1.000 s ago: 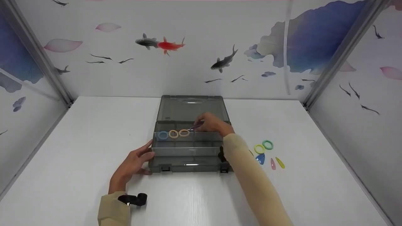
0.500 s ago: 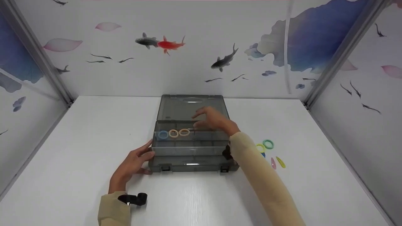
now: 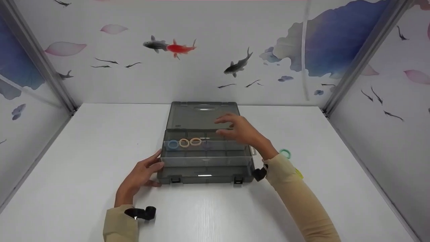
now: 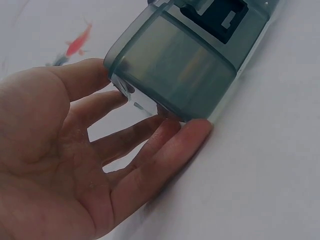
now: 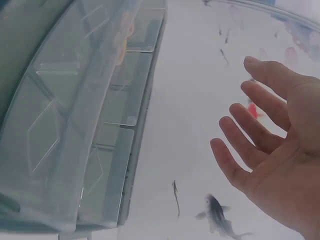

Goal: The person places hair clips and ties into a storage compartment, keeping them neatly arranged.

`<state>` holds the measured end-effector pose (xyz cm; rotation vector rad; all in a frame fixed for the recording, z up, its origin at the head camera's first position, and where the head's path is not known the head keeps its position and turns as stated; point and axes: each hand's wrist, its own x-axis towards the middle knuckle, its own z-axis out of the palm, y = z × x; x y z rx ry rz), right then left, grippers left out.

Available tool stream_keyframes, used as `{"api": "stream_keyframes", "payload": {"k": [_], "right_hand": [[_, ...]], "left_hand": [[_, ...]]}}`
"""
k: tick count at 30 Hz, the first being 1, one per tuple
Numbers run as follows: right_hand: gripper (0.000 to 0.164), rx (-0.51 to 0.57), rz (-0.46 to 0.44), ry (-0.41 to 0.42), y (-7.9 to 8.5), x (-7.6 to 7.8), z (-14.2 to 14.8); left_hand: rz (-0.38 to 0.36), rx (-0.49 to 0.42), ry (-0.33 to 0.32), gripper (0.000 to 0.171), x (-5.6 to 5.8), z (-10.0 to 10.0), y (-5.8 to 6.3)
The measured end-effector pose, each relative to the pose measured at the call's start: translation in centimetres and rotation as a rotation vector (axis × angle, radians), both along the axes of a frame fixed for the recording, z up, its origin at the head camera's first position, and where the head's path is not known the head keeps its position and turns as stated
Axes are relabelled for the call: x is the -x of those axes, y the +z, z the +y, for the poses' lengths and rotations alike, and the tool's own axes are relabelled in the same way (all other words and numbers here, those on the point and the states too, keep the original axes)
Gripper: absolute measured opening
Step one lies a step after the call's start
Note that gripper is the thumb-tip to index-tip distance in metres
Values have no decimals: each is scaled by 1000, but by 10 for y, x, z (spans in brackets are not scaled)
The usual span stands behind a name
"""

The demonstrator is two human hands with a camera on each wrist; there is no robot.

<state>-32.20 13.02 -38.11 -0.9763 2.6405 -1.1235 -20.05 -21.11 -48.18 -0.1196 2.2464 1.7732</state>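
Note:
A grey see-through compartment box (image 3: 205, 179) stands on the table with its lid (image 3: 188, 116) tipped back. My left hand (image 3: 141, 173) touches the box's left end with extended fingers; in the left wrist view the fingertips (image 4: 200, 129) meet its lower edge. Over the back right compartments hovers my right hand (image 3: 244, 131), holding nothing, its fingers spread from the thumb. A blue ring (image 3: 169, 145) and two tan rings, one of them the right tan ring (image 3: 196, 145), sit in a row behind a clear divider. A faint purple shape (image 3: 207, 145) shows beside them.
Right of the box lie a green ring (image 3: 285, 150) and a yellow-green hair clip (image 3: 299, 173), partly covered by the right sleeve (image 3: 292, 188). Printed panels (image 3: 208, 90) wall in the white table (image 3: 188, 215) at the back and sides.
My right hand has let go of a small purplish thing at the box, opened its fingers and drawn back to the right. The sleeve now covers more of the loose pieces. My left hand stays put.

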Motion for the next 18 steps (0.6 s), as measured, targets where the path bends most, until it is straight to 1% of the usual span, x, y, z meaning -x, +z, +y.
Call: {"api": "stream_keyframes", "payload": {"k": [4, 9, 14, 18], "right_hand": [[39, 39, 24, -35, -1, -11, 15], [38, 93, 45, -83, -5, -20, 38], [38, 139, 39, -146, -9, -25, 64], [39, 168, 20, -216, -17, -26, 86]], "left_hand": [[2, -4, -3, 64, -1, -2, 0], [-4, 0, -7, 64, -1, -2, -1], [-3, 0, -5, 64, 0, 0, -1], [-11, 0, -2, 64, 2, 1, 0]]}}
